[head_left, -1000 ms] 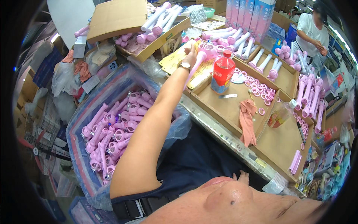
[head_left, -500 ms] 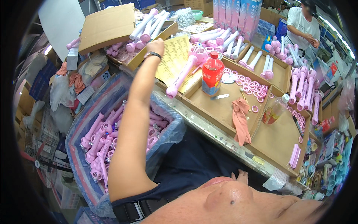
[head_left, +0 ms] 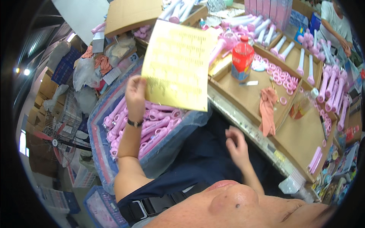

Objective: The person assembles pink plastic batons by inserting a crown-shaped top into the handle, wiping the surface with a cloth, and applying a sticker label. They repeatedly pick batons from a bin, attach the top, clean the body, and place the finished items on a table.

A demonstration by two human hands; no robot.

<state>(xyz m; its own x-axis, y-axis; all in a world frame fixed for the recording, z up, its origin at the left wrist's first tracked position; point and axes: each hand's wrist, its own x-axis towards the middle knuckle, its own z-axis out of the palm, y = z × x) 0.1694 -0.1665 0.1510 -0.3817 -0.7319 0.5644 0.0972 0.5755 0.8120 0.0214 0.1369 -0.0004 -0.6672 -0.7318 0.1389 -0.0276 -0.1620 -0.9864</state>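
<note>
My left hand [head_left: 135,95] pinches a yellow sheet [head_left: 176,64] by its lower left edge. Rows of small print cover the sheet, which is tilted up over the bin and hides part of the table behind it. Beneath it, pink plastic wand-shaped handles [head_left: 154,129] with ring ends fill a bin lined with blue plastic [head_left: 192,123]. My right hand [head_left: 236,144] is over my dark clothing by the table edge, its fingers loosely apart and nothing in them. A pink wand [head_left: 217,51] on the table is partly behind the sheet.
Shallow cardboard trays [head_left: 292,138] hold pink rings [head_left: 283,78], an orange cloth glove [head_left: 268,110] and a clear bottle [head_left: 303,104]. A red-labelled bottle [head_left: 242,60] stands nearby. White-and-pink wands [head_left: 262,28] lie farther back. Another person [head_left: 336,24] stands at far right.
My left hand has drawn back from the table, lifting the yellow sheet off it and over the bin. My right hand has risen further into view. The view has shifted left.
</note>
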